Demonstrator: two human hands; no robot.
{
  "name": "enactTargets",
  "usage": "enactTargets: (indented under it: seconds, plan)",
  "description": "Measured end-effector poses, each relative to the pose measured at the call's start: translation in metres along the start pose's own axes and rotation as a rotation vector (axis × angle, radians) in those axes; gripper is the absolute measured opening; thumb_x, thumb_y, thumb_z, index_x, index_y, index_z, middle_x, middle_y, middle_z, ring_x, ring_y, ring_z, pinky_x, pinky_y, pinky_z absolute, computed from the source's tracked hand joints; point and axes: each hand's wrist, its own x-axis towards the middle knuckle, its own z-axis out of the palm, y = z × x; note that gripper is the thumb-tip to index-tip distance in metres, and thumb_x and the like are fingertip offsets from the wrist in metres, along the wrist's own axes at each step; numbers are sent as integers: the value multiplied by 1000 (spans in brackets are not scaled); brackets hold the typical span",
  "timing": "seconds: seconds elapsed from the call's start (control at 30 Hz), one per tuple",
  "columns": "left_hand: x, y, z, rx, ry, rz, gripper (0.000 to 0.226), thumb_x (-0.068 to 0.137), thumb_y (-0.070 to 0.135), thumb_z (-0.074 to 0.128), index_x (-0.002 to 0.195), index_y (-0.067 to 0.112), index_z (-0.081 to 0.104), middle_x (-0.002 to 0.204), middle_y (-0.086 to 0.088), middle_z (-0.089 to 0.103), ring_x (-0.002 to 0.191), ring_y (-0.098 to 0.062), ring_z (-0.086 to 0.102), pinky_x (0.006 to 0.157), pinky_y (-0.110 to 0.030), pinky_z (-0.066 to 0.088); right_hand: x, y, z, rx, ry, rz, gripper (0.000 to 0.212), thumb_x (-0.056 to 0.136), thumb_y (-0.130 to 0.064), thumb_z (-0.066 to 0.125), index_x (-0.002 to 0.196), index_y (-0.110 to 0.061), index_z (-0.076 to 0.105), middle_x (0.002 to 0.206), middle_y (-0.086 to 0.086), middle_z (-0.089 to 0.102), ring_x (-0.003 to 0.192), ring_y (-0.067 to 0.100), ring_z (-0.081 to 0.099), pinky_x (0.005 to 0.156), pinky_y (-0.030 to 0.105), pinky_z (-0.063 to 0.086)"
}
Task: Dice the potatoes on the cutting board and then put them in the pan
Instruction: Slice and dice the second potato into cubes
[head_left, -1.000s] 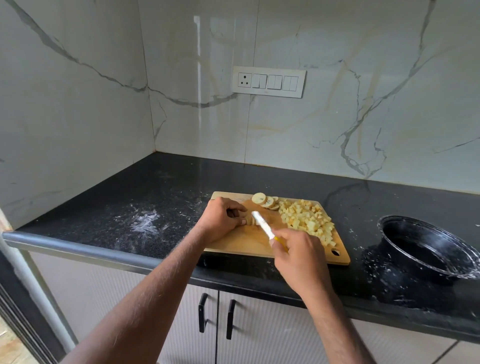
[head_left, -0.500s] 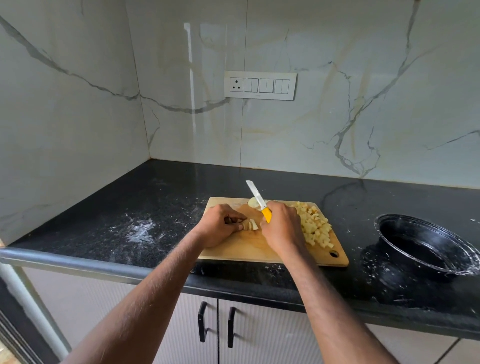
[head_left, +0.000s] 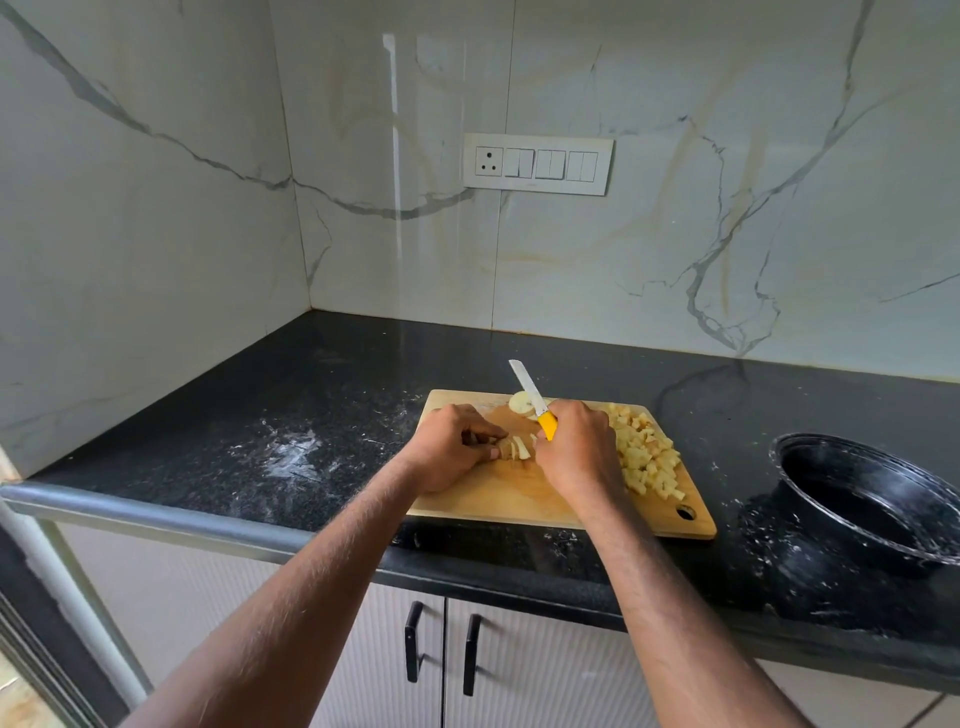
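Left hand (head_left: 449, 447) pinches potato slices (head_left: 519, 448) on cutting board (head_left: 498, 499); right hand (head_left: 576, 447) grips knife (head_left: 532, 397), blade angled up, just right of slices.

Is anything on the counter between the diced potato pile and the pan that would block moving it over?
Nothing visible does. The diced potato pile lies on the cutting board's right side, and only bare black counter with white specks separates it from the pan.

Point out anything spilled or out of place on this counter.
White powdery smears streak the black countertop left of the cutting board, and more surround the pan. Nothing else stands out.
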Motion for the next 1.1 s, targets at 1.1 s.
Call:
enactTargets:
  seconds: [1.1]
  plan:
    - [22,34,-24,235,-516,42,50,96,11,64,143,23,54,104,17,58,88,-2,53,80,-6,37,-7,13,-7,182,-165,-84,27,73,-26,89,86,-19,67,75,-9,58,63,4,50,49,21,29]
